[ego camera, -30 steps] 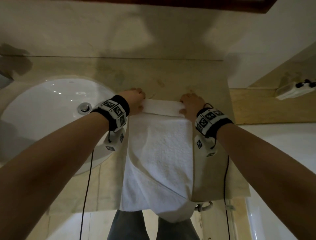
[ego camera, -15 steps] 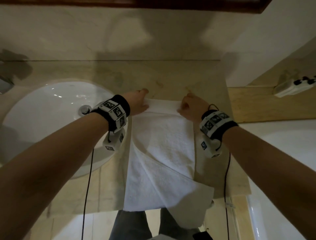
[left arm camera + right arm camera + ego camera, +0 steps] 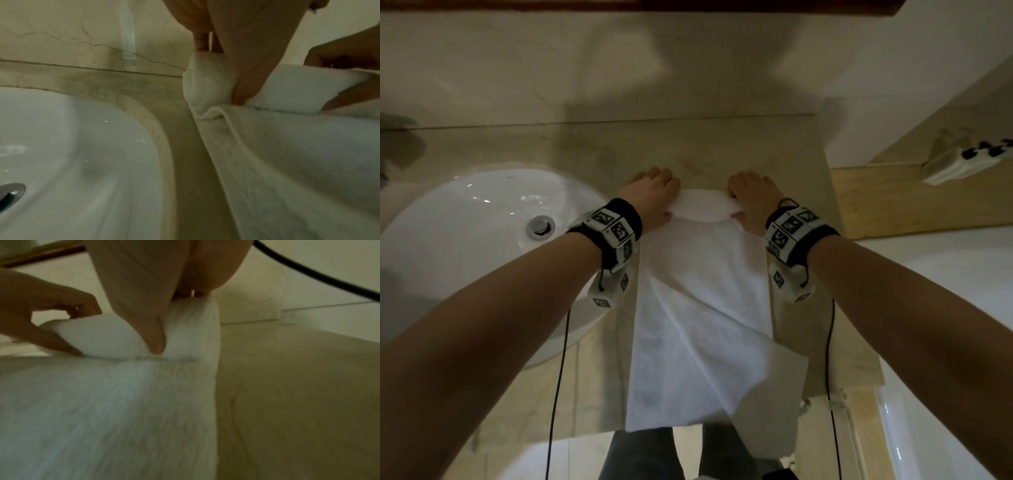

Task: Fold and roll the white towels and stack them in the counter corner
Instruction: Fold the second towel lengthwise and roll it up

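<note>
Left hand (image 3: 654, 197) and right hand (image 3: 751, 200) both curled around the far rolled end of 1 white towel (image 3: 705, 308) on the counter (image 3: 801, 192) right of the sink (image 3: 465, 246).

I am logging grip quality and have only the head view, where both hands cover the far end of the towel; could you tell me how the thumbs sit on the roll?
Observer: In the left wrist view, the left hand has its thumb pressed into the seam where the roll meets the flat towel, with fingers over the top.
Operator: Thank you. Does the right hand match?
Observer: Yes; in the right wrist view the right hand sets its thumb tip at the roll's base, fingers on the top.
Operator: Is the roll's right end tidy?
Observer: It looks even there, lined up with the flat towel's right edge on the counter.
</note>
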